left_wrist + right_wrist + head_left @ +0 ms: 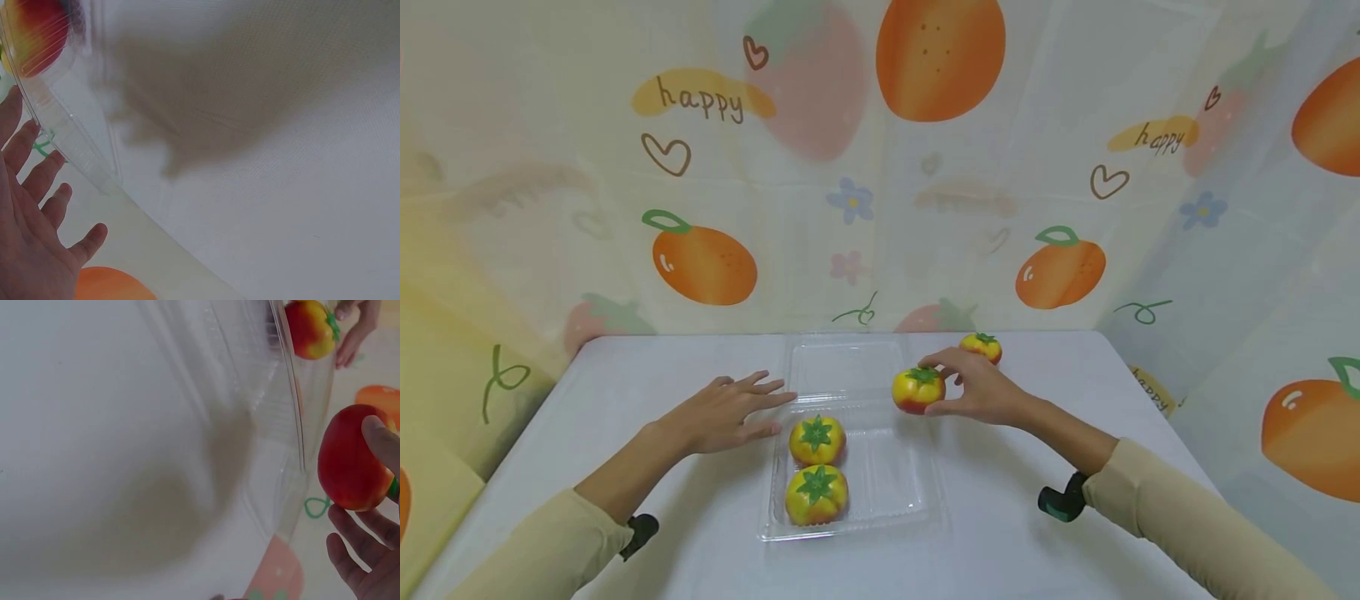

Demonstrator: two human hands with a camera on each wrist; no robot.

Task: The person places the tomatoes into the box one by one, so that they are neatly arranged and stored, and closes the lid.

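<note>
1. Head view, nearest: beige sleeves [1180, 508] come in from left and right over a white table [1037, 542], each with a black device [1062, 498] at the cuff.
2. Between them, a clear plastic tray [891, 479] lies on the table, its ribbed floor bare on the right side.
3. In the tray's left side sits the near fruit [817, 497], yellow with a green star-shaped leaf on top.
4. Just beyond it, in the same side, sits a second fruit [817, 442] of the same kind, its leaf also upward.
5. Farther left, the left hand [733, 415] is empty, fingers straight and spread beside the tray's left edge; whether they touch the plastic I cannot tell.
6. To the right, the right hand [976, 387] pinches a third fruit [917, 390] between thumb and fingers, raised above the tray's far right part; the right wrist view shows its red underside.
7. Beyond the tray, its clear lid [847, 367] lies folded back.
8. Far right, a fourth fruit [987, 346] rests on the table, partly behind the right hand.
9. Farthest stands a fruit-printed cloth [962, 267].
</note>
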